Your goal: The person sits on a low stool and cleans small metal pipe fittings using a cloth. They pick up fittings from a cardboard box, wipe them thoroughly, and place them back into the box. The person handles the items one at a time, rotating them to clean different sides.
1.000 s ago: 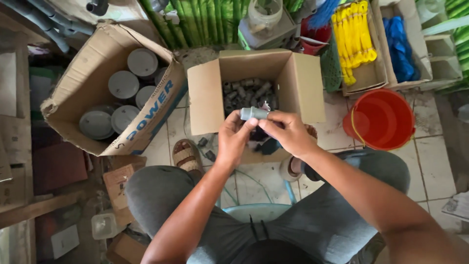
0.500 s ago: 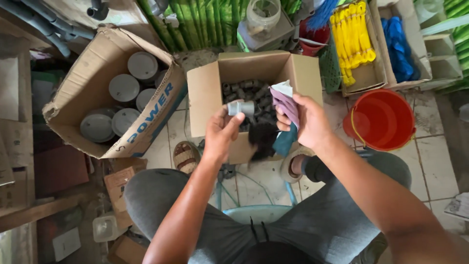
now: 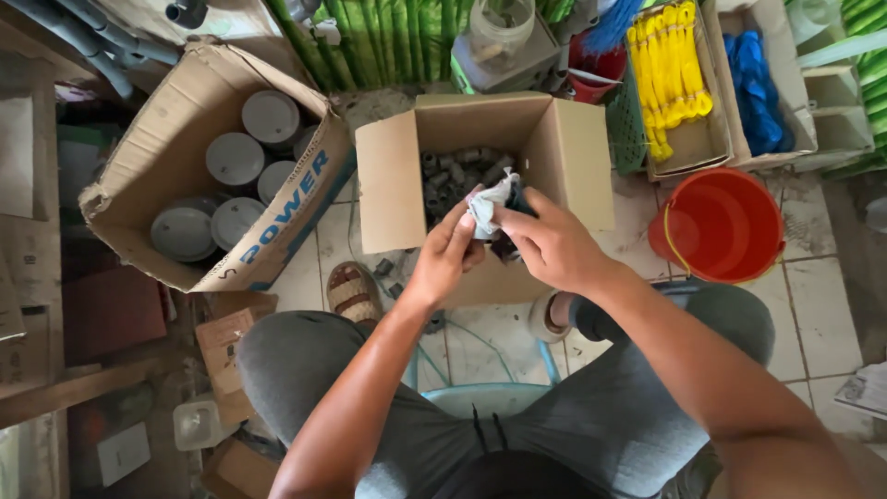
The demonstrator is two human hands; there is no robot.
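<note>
I sit over an open cardboard box [image 3: 573, 157] that holds several grey pipe fittings [image 3: 457, 171]. Both hands meet just above its front edge. My right hand [image 3: 554, 245] grips a crumpled white-grey cloth [image 3: 490, 208] and presses it against what my left hand [image 3: 448, 259] pinches. The cloth covers most of the small fitting in my left fingers. Only a dark bit [image 3: 508, 245] shows below the cloth.
A big cardboard box [image 3: 139, 185] with several grey round caps [image 3: 236, 157] lies at the left. A red bucket [image 3: 721, 226] stands at the right, with boxes of yellow rope [image 3: 670, 74] and blue rope [image 3: 753, 79] behind it. My sandalled foot [image 3: 351, 291] and a blue stool [image 3: 480, 397] are below.
The hands were apart half a second ago, the left holding a grey fitting and the right holding the cloth. They have come together and the cloth now wraps the fitting.
</note>
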